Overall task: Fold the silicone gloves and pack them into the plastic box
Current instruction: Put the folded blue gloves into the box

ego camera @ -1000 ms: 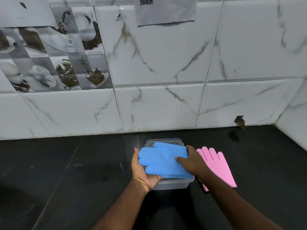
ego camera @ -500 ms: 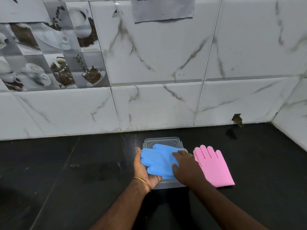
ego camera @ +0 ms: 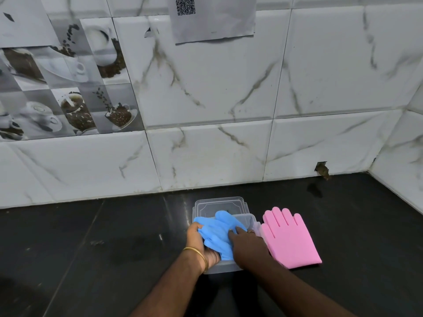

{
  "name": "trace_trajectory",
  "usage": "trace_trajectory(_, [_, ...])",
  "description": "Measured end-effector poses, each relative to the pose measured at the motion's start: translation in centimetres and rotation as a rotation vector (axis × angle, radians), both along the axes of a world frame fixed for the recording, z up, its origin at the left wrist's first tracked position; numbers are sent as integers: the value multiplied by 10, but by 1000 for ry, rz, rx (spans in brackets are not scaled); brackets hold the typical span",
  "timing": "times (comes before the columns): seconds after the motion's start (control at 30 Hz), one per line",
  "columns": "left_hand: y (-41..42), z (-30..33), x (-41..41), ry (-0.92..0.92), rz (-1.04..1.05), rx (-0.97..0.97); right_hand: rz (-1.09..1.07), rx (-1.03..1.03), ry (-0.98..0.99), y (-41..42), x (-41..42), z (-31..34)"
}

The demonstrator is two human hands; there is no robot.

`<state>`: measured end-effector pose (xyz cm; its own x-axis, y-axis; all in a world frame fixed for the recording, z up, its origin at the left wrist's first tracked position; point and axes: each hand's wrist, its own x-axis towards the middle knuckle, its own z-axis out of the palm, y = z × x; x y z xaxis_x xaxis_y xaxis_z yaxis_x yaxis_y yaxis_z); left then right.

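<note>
A crumpled blue silicone glove (ego camera: 217, 234) sits in the mouth of a clear plastic box (ego camera: 248, 219) on the black counter. My left hand (ego camera: 199, 242) grips the glove's left side at the box's left wall. My right hand (ego camera: 248, 247) presses down on the glove from the right, fingers spread over it. A pink silicone glove (ego camera: 290, 239) lies flat and unfolded just right of the box, fingers pointing away from me. The box's clear lid (ego camera: 220, 203) lies directly behind the box. My hands hide the box's near half.
The black counter (ego camera: 114, 248) ends at a white marble-tiled wall behind and a side wall at the far right. A small hole in the tile (ego camera: 321, 170) shows at the back right. A paper with a QR code (ego camera: 212, 17) hangs on the wall.
The blue glove went from spread over the box top to bunched up and pushed lower into it. Both hands moved inward over it. The pink glove stayed put.
</note>
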<state>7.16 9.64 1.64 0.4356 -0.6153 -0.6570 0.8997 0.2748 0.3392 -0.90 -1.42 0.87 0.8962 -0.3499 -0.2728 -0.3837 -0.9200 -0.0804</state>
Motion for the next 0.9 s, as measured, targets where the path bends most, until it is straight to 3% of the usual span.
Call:
trace_trajectory(0.23, [-7,0,1,-4,-8,135,-11,3,17,-1,8,1])
trace_trajectory(0.43, [14,28,12,-261,-311,338,-27,62,22,-1,14,0])
trace_trajectory(0.57, [40,52,30,-659,-679,753,-28,60,31,-1,16,-1])
trace_trajectory(0.67, [43,68,39,-1292,-885,1254,-35,59,40,-2,16,-3])
trace_trajectory(0.7, [40,71,39,-1489,-869,1322,-34,61,40,-2,16,-3])
trace_trajectory(0.8, [19,72,29,-1733,-858,1118,-37,63,23,-2,14,-4])
trace_trajectory(0.9, [-5,54,22,-1851,-1152,1088,-36,58,8,-2,14,-5])
